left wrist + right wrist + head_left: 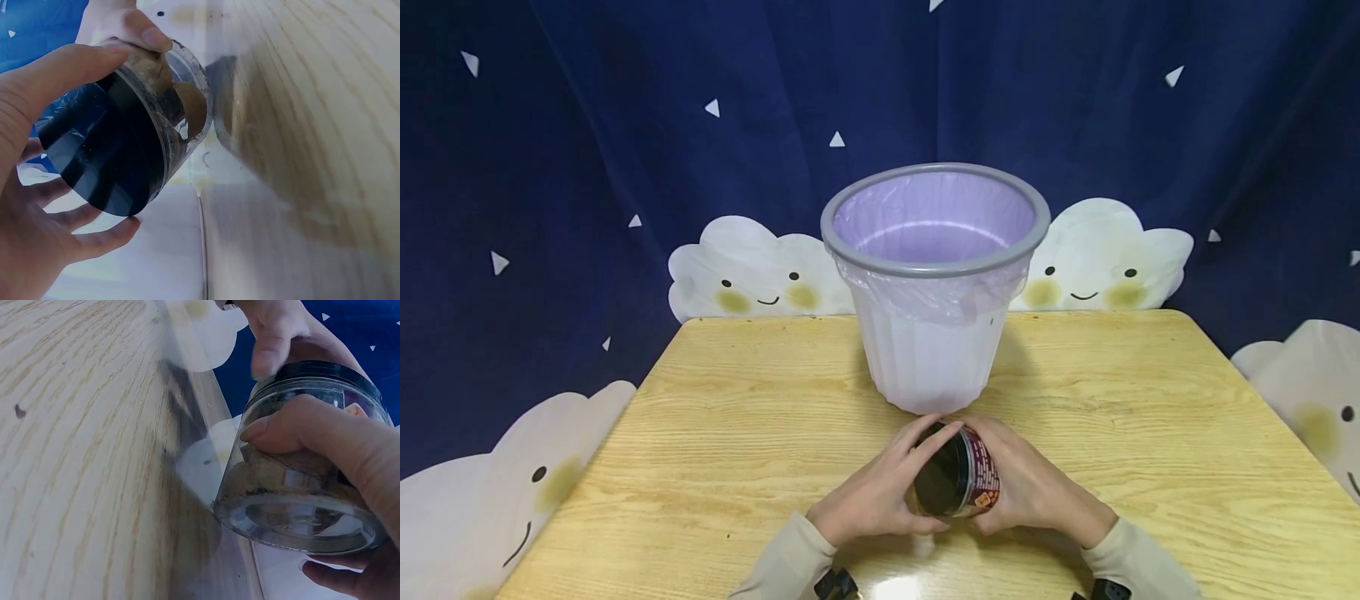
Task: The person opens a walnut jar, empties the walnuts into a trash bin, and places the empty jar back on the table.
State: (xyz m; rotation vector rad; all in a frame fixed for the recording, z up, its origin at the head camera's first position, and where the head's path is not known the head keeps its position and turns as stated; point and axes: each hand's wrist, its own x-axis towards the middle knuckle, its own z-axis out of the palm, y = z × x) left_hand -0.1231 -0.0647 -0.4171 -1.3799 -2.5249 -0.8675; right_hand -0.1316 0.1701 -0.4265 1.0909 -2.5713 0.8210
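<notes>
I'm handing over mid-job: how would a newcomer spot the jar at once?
On the wooden table, find the big white bin. On its near side, the left hand and right hand grip the tilted jar between them. Unlike the pale, open-topped bin, it is small and see-through, with a black lid and dark red label.

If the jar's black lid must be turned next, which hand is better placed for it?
Probably the left hand: it curves around the black lid, while the right hand holds the clear jar by its body and could steady it.
</notes>
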